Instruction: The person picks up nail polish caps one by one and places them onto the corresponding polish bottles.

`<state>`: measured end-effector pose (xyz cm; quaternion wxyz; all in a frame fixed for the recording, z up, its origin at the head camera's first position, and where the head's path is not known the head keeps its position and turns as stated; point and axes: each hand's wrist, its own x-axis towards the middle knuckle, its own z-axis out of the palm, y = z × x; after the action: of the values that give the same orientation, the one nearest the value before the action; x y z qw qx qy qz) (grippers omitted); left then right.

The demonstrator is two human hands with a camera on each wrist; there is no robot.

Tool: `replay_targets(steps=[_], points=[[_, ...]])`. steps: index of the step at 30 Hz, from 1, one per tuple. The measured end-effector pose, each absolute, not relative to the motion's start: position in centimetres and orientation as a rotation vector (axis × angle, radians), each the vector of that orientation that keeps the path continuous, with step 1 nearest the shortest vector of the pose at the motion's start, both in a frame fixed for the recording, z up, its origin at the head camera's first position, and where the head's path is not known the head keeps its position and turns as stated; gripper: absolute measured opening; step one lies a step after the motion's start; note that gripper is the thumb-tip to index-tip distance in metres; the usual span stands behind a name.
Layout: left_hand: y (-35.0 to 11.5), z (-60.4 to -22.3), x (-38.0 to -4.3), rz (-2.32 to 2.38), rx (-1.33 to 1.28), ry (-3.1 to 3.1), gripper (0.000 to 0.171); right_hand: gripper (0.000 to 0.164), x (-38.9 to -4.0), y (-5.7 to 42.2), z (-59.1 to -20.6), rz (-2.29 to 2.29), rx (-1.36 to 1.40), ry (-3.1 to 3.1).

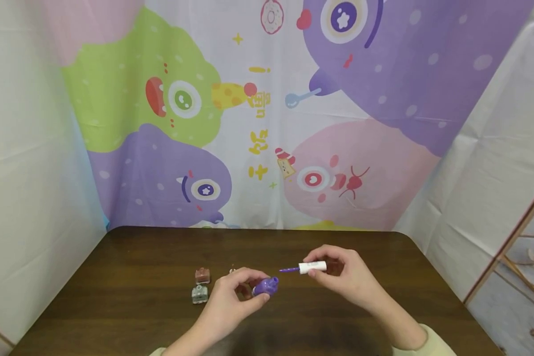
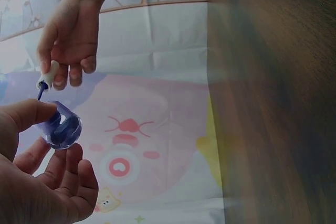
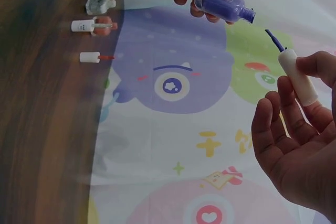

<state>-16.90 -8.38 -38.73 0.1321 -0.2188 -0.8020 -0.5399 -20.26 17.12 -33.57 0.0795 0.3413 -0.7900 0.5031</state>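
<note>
My left hand (image 1: 231, 296) pinches a small open nail polish bottle (image 1: 266, 286) of purple polish between thumb and fingers. The bottle is tilted, its bare neck pointing toward the right hand. In my right hand (image 1: 344, 274) is the white cap (image 1: 313, 267) of a nail polish brush, gripped by thumb and fingertips. Purple polish coats the brush (image 3: 274, 40), whose tip points at the bottle's mouth from a short gap away. The left wrist view shows the bottle's rounded base (image 2: 65, 132) between thumb and fingers.
On the dark wooden table (image 1: 160, 252), left of the hands, stand a reddish-brown polish bottle (image 1: 202, 275) and a grey, glassy one (image 1: 200, 294). Two white brush caps lie near them, one (image 3: 82, 25) beside the brown bottle, another (image 3: 89, 57) with a red brush. A cartoon-printed curtain (image 1: 258, 207) hangs behind.
</note>
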Motion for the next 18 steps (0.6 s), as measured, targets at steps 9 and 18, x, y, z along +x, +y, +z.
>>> replay_targets(steps=[9, 18], points=[[-8.43, -38.55, -16.66, -1.547, -0.651, -2.306, 0.027, 0.017, -20.21, 16.94, -33.62, 1.513, 1.076, -2.352], [-8.42, -38.47, -16.57, -1.545, -0.693, -2.262, 0.026, 0.016, -20.15, 16.78, -33.54, 1.511, 1.126, -2.338]])
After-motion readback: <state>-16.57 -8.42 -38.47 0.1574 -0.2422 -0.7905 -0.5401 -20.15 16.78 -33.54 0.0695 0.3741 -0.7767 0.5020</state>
